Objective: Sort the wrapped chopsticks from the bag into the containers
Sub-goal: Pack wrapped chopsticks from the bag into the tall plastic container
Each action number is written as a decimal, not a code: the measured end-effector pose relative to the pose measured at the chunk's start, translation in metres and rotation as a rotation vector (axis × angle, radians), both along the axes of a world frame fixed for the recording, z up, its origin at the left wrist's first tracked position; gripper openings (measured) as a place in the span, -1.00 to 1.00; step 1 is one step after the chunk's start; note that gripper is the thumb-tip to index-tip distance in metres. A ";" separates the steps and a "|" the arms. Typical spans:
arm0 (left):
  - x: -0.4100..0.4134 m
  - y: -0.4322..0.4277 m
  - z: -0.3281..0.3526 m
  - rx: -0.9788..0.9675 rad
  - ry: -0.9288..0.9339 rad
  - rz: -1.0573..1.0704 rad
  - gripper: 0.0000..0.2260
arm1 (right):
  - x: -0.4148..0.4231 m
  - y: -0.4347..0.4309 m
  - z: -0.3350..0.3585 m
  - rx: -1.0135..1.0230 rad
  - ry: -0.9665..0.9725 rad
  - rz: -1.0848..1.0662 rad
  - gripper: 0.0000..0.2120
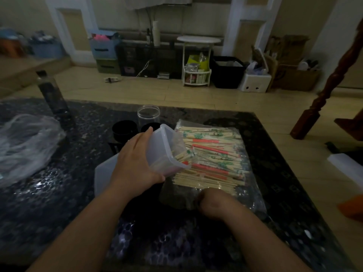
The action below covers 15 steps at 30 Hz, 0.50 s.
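The left hand (135,163) grips a tilted container (167,148) — chopsticks (214,154) (some inside) lie just past its fingertips, in the bag (253,199). The right hand (214,203) curls at the bag's edge; hold unclear.

Translucent container (167,152) tilts over clear bag (254,195) of chopsticks (216,154).

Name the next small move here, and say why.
Probably the right hand should lift a few chopsticks from the bag into the container: the left hand holds it tilted, mouth at the pile, part filled.
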<state>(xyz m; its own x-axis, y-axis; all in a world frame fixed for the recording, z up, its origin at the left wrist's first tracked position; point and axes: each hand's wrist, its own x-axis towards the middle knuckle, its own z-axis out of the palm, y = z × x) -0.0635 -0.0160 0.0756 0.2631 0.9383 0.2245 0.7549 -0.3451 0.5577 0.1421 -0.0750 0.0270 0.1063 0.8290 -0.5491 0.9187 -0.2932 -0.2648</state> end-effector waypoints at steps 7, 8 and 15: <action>0.000 0.000 -0.001 0.007 0.008 -0.008 0.16 | 0.008 0.004 -0.021 0.161 0.137 -0.168 -0.29; 0.000 0.000 -0.001 0.006 0.008 -0.006 0.16 | 0.009 0.005 -0.026 0.228 0.126 -0.168 -0.39; 0.000 -0.001 -0.001 0.013 0.008 -0.010 0.15 | 0.020 0.004 -0.049 0.412 -0.132 0.054 -0.68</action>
<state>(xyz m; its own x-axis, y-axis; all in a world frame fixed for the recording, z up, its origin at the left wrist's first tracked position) -0.0633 -0.0170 0.0746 0.2743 0.9326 0.2347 0.7559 -0.3599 0.5469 0.1623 -0.0715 -0.0220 0.1035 0.9823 -0.1560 0.9636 -0.1379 -0.2289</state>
